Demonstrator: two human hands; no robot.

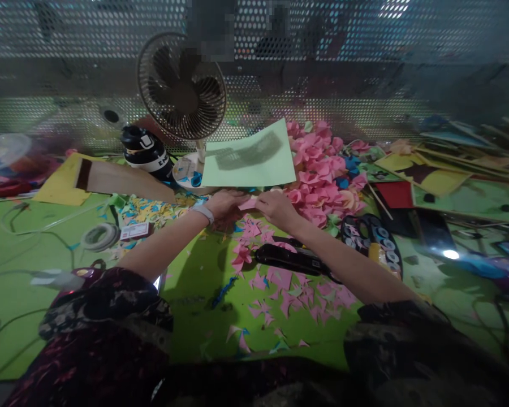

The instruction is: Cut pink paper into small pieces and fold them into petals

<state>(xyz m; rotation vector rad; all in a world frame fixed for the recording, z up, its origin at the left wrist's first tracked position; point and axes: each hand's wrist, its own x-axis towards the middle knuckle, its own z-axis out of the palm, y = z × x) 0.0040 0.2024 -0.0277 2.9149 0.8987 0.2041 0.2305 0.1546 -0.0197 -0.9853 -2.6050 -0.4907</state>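
The right hand (275,209) pinches the right end of a small strip of pink paper (247,204), thumb and fingers together on it. The left hand (225,204) lies at the strip's other end, fingers close together; whether they clamp it I cannot tell. The strip sits between the hands, just below the pale green sheet (248,169), near pink paper flowers (318,169).
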